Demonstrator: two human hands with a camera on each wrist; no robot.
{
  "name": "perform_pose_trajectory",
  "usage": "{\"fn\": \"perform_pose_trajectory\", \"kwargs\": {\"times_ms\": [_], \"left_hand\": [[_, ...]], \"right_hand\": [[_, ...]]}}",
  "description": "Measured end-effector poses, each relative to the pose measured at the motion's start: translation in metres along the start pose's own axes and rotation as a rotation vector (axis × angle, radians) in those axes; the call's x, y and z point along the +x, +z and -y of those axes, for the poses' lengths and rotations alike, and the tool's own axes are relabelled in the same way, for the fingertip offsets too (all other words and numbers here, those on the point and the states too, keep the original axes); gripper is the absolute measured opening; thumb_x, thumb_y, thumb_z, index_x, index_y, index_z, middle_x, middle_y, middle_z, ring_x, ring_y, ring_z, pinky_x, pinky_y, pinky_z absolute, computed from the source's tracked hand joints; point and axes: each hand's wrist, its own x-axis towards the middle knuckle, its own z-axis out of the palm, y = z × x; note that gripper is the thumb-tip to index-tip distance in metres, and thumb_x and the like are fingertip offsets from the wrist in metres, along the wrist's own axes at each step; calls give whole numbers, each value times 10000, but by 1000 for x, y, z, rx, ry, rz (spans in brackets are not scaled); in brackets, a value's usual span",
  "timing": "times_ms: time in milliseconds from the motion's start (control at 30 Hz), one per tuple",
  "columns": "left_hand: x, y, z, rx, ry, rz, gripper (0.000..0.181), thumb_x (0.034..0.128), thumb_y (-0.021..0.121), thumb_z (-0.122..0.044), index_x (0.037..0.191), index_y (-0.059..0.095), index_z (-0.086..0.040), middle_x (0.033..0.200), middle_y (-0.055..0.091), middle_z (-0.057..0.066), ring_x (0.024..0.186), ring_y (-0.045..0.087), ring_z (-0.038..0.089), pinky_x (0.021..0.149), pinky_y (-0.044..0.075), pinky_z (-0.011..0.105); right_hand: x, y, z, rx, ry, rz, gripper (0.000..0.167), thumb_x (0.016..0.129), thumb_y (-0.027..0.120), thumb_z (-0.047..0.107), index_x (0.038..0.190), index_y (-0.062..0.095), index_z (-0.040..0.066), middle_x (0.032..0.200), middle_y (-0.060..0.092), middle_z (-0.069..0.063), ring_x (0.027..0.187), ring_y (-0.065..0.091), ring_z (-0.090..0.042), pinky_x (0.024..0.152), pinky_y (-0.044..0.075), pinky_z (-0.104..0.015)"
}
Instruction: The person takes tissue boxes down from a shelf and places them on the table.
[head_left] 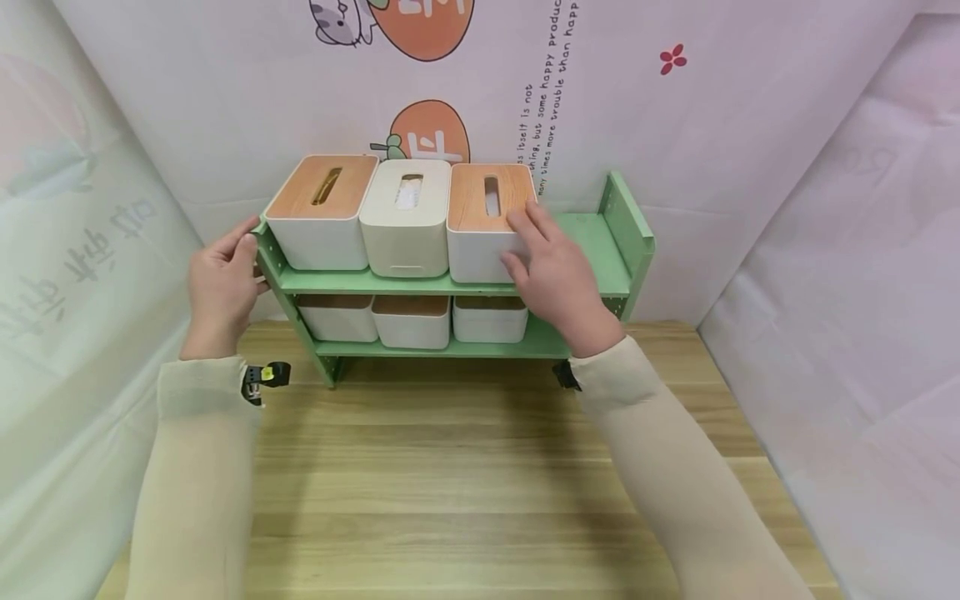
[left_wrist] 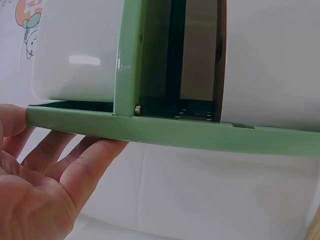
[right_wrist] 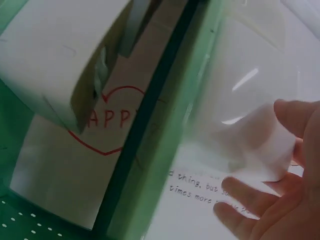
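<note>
Three lidded boxes point(head_left: 405, 250) stood in a row on the upper tier of a green shelf point(head_left: 606, 242) in the head view. Right-hand box point(head_left: 476, 257): white body, wood-look lid point(head_left: 465, 196), at the right end of that row. Right hand point(head_left: 558, 279) rested its fingertips at the front right corner of this box, fingers relaxed, not wrapped round it. Lid slot point(head_left: 491, 197) ran front to back; the box's long axis was judged to do the same. Shelf's long axis ran left to right along the wooden table point(head_left: 450, 467). Left hand point(head_left: 221, 287) gripped the shelf's left end panel point(head_left: 272, 254). Left wrist view: thumb at one side of the green edge, bent fingers at the other; panel looked thin and stiff, a sound place to take hold. Right wrist view, blurred: fingers apart beside a glossy white wall; firmness of contact could not be told. Handling, judged: box light, stiff, smooth enough to slip, best taken across its two side walls below the lid; loaded shelf heavier, rigid, best taken by both ends.
</note>
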Motion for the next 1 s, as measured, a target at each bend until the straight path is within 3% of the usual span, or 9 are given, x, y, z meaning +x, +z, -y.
{"fn": "perform_pose_trajectory", "kwargs": {"times_ms": [133, 300, 467, 633, 833, 1000], "left_hand": [[0, 0, 1, 12, 2, -1, 351, 1049, 521, -303, 1387, 606, -268, 1481, 479, 127, 1139, 632, 274, 747, 592, 256], [0, 0, 1, 67, 8, -5, 364, 1052, 506, -324, 1404, 587, -282, 1483, 475, 131, 1142, 627, 281, 740, 595, 246], [0, 0, 0, 63, 5, -7, 359, 1052, 507, -326, 1399, 590, -287, 1489, 469, 125, 1171, 613, 289, 742, 589, 238], [2, 2, 0, 49, 15, 1, 352, 1053, 509, -308, 1391, 600, -274, 1478, 480, 133, 1136, 637, 268, 738, 590, 243], [1, 2, 0, 70, 27, -7, 362, 1058, 491, -303, 1404, 588, -264, 1471, 487, 137, 1126, 641, 249, 728, 591, 236], [2, 1, 1, 106, 23, -11, 365, 1061, 478, -310, 1409, 580, -273, 1477, 483, 126, 1128, 640, 249, 728, 591, 230]], "right_hand": [[-6, 1, 0, -14, 11, -8, 570, 1010, 600, 282, 1514, 415, 90, 1588, 303, -142, 1381, 394, -342, 1087, 416, -505], [-13, -3, 2, -11, 8, -36, 587, 978, 648, 290, 1485, 444, 77, 1561, 345, -161, 1317, 463, -377, 1033, 463, -530], [-12, -7, 1, 5, 35, -30, 664, 961, 670, 350, 1514, 405, 94, 1575, 318, -151, 1304, 474, -383, 975, 498, -543], [-16, -11, -2, -26, 50, -13, 649, 964, 671, 329, 1500, 428, 54, 1576, 328, -145, 1380, 400, -327, 1032, 465, -527], [-24, -20, 0, -2, 47, -30, 636, 947, 689, 350, 1463, 469, 50, 1541, 370, -178, 1333, 449, -361, 1015, 476, -530], [-25, -24, -4, 43, 93, 36, 702, 958, 664, 397, 1525, 389, 86, 1547, 350, -187, 1360, 403, -371, 1079, 404, -542]]}}
